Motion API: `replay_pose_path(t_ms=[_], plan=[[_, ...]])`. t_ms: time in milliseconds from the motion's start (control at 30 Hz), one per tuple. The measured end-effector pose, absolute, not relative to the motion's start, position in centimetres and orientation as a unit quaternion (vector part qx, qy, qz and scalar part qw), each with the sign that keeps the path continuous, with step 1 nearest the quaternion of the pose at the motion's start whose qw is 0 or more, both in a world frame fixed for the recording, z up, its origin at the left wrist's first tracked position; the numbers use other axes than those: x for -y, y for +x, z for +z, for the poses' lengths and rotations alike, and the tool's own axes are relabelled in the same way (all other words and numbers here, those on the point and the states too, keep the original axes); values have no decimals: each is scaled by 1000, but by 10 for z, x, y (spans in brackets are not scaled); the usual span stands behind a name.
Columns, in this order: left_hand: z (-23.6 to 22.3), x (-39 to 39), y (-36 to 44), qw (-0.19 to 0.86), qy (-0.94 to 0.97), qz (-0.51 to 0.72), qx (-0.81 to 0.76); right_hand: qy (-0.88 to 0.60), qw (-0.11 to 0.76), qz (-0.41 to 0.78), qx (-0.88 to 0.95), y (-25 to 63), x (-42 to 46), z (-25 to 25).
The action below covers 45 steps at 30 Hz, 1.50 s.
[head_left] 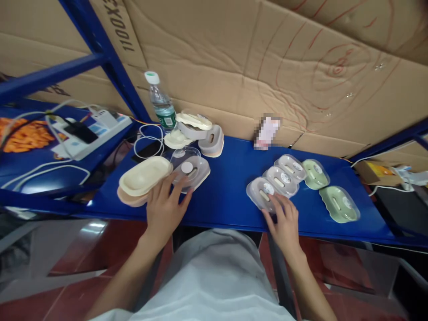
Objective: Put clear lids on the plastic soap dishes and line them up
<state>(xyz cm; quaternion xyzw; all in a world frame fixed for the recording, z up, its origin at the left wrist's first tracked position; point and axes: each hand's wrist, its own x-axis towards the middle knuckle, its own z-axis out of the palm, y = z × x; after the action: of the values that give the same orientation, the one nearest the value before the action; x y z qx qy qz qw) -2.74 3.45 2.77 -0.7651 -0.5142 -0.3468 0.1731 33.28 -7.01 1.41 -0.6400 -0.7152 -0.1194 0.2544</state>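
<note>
My left hand (pixel 167 203) is spread with its fingers apart, beside a cream oval soap dish (pixel 145 176) stacked on a peach one (pixel 132 198). Its fingertips reach to the near edge of a grey soap dish (pixel 200 176), with a clear lid (pixel 187 156) over part of it; whether they touch is unclear. My right hand (pixel 284 218) has its thumb and fingers bent on the near corner of a lidded grey soap dish (pixel 257 191) with a round label. Two more lidded grey dishes (pixel 282 178) (pixel 290 167) lie behind in a row.
Two green lidded dishes (pixel 316 174) (pixel 339 203) lie at the right. Behind my left hand are stacked dishes (pixel 211 141), a water bottle (pixel 162 107) and a white cable (pixel 147 140). A blurred-out item (pixel 267 131) leans against the cardboard wall (pixel 217 67). A power strip (pixel 96 138) lies left.
</note>
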Motion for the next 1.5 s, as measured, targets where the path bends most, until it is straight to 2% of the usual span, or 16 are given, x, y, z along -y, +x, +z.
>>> replay_pose_path(t_ms=[133, 400, 500, 633, 700, 767, 833, 900, 967, 1100, 1200, 1333, 1500], plan=[[20, -43, -27, 147, -774, -339, 514, -667, 241, -155, 687, 335, 61, 13], [18, -33, -25, 71, -788, -427, 438, -712, 239, -181, 635, 328, 36, 20], [13, -20, -12, -8, -833, -411, 370, -633, 263, -120, 718, 307, 26, 28], [5, -5, 4, -168, -828, -425, 325, -485, 218, -14, 847, 282, 13, 35], [3, -3, 6, -200, -819, -421, 334, -452, 210, 28, 866, 280, 6, 36], [4, -6, 4, -166, -828, -413, 342, -446, 223, 75, 864, 285, -1, 36], [7, -12, -2, -83, -833, -408, 365, -463, 253, 134, 839, 292, -9, 37], [11, -21, -9, -1, -818, -391, 421, -495, 293, 190, 796, 299, -21, 37], [15, -30, -14, 34, -803, -351, 480, -526, 319, 215, 759, 303, -36, 36], [20, -48, -16, 2, -825, -272, 496, -570, 334, 125, 740, 302, -66, 30], [23, -54, -12, -15, -840, -269, 472, -582, 337, 21, 740, 296, -68, 27], [27, -57, -10, -25, -824, -323, 464, -517, 308, -39, 798, 279, -43, 26], [30, -61, -14, -14, -795, -382, 470, -397, 176, -13, 901, 240, -18, 22]])
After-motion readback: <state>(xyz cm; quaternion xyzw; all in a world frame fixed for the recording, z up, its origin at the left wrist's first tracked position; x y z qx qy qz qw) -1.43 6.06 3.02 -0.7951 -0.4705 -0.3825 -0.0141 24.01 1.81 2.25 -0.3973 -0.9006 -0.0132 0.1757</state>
